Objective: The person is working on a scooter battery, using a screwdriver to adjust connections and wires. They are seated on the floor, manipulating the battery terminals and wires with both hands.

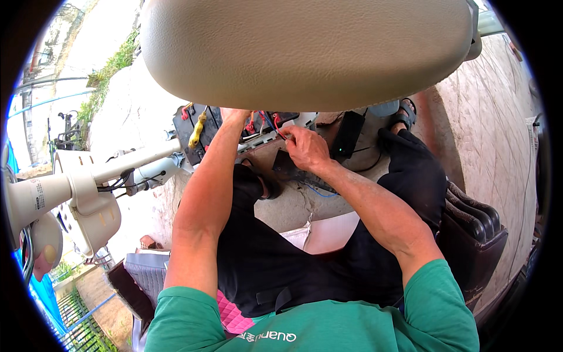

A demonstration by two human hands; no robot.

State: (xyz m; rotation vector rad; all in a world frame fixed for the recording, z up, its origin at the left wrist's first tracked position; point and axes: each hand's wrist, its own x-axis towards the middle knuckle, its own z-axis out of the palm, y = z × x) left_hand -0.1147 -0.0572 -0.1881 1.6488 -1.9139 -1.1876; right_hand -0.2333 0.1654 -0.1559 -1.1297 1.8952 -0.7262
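Observation:
A row of black batteries (189,123) with red connectors and loose wires sits in a grey frame (258,141), partly under a beige padded seat. My left hand (234,115) reaches in over the batteries; its fingers are hidden under the seat's edge. Beside it, my right hand (307,150) is closed, its thumb and fingers pinching a thin wire (277,127) at the frame's front edge. Red and blue strands run from those fingertips back toward the batteries. A yellow wrapped cable piece (197,131) lies on the batteries, left of my left arm.
The seat (311,53) overhangs the work and hides its far side. A black box with a green light (348,135) stands to the right, trailing a cable. A pale metal tube (138,159) and a plastic housing (88,202) crowd the left. My sandalled foot (403,114) rests far right.

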